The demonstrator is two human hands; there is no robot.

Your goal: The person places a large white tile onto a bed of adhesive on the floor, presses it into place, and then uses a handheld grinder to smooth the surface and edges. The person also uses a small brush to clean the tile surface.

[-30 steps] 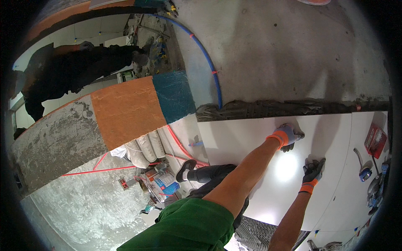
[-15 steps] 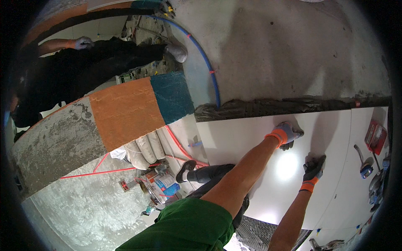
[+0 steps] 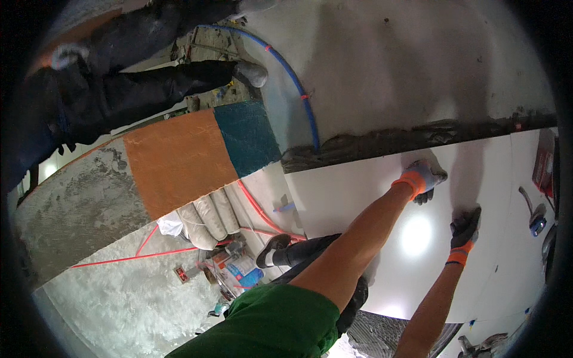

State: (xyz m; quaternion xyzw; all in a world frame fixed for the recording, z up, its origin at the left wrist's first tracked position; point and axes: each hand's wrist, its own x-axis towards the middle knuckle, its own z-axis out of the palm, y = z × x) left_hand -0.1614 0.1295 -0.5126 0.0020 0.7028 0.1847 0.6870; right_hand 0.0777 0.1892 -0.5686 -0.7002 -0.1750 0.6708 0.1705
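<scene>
Concrete floor: bare and grey (image 3: 388,65), stretching away beyond the tile's far edge.
Pale tile: the large slab (image 3: 358,203) under the hands, its far edge along a dark mortar strip (image 3: 382,143); a round glare patch (image 3: 416,234) shines on it.
Low wall: over to the left (image 3: 176,161), banded in rough grey, orange and teal, its teal end near the tile's far left corner.
Other person: dark trousers (image 3: 155,89) beyond the low wall, a pale-gloved hand (image 3: 70,55) hanging by the leg.
Combed mortar: ridged grey bed (image 3: 376,334) showing past the tile's near edge.
Blue hose: curving (image 3: 292,74) over the concrete, its end by the tile's far left corner.
Filled bags: pale, side by side (image 3: 206,221), left of the tile.
Left hand: grey glove, orange cuff (image 3: 425,181), on the tile near its far edge; fingers curled, though I can't tell whether they grip anything.
Right hand: dark glove, orange cuff (image 3: 465,230), over the tile toward its right edge; fingers bunched and bent, grip unclear from here.
Red box: by the far right corner (image 3: 543,170), past the tile's right edge.
Tape measure: blue and dark (image 3: 538,225), nearer than the box.
</scene>
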